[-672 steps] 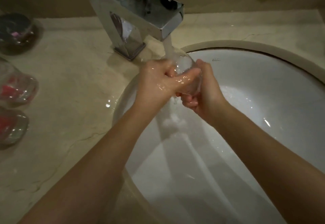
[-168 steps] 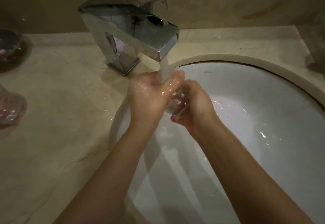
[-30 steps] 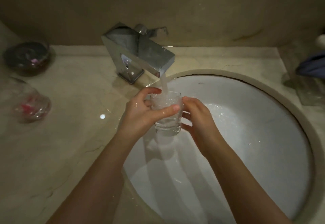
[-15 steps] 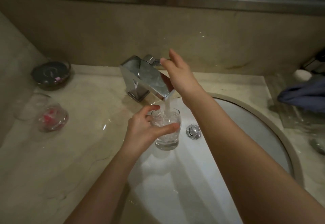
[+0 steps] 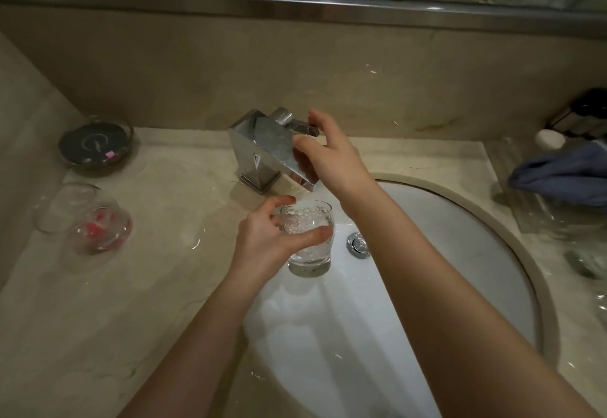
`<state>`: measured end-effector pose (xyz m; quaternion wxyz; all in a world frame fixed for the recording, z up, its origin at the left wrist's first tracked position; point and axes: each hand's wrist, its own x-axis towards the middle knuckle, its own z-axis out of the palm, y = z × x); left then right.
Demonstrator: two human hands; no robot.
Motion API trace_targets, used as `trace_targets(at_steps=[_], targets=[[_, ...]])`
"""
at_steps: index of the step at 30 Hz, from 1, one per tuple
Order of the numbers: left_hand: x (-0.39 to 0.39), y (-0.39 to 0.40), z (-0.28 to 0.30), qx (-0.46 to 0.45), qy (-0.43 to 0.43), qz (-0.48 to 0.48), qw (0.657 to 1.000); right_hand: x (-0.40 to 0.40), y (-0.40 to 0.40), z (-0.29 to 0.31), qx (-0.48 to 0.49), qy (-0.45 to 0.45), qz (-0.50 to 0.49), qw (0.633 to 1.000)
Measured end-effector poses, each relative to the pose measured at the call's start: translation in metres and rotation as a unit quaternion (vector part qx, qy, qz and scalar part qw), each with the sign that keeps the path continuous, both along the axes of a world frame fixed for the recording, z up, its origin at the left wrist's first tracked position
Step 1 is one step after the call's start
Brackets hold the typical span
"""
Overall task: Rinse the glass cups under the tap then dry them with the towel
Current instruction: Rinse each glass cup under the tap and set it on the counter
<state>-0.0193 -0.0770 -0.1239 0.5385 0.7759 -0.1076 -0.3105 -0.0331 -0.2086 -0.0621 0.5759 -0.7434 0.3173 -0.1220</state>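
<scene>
Over the white sink (image 5: 460,253), just below the tap (image 5: 269,151), the left hand (image 5: 272,240) grips a glass cup (image 5: 308,237) upright, thumb and fingers curled round it; the cup holds bubbly water nearly to the rim. The right hand (image 5: 331,154) reaches to the tap's lever, fingers loosely extended, touching it. On the surface (image 5: 147,286) to the left lie two more glass cups (image 5: 85,220), one with something red inside, beside a dark dish (image 5: 95,143). At the far right a blue towel (image 5: 565,174) lies over a clear tray (image 5: 525,207).
</scene>
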Motion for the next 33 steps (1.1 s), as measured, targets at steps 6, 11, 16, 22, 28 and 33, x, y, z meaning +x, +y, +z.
trace_targets(at_steps=[6, 11, 16, 22, 28, 33], targets=[[-0.005, 0.007, 0.003, 0.003, 0.045, 0.001, 0.999, -0.058, 0.012, -0.006, 0.036, -0.022, -0.059, 0.997], [-0.018, 0.018, 0.023, 0.027, 0.173, -0.038, 0.984, -0.113, 0.043, -0.025, 0.198, 0.082, -0.041, 0.976], [-0.036, 0.020, 0.037, 0.105, 0.369, -0.109, 0.917, -0.132, 0.054, -0.029, 0.208, 0.228, -0.062, 0.949], [-0.059, 0.010, 0.052, 0.108, 0.395, -0.142, 0.901, -0.155, 0.046, -0.006, 0.212, 0.272, -0.080, 0.935], [-0.084, -0.005, 0.068, 0.124, 0.348, -0.169, 0.914, -0.193, 0.040, 0.002, 0.192, 0.215, -0.084, 0.954], [-0.122, -0.025, 0.068, 0.104, 0.279, -0.211, 0.931, -0.251, 0.034, 0.000, 0.200, 0.087, -0.122, 0.968]])
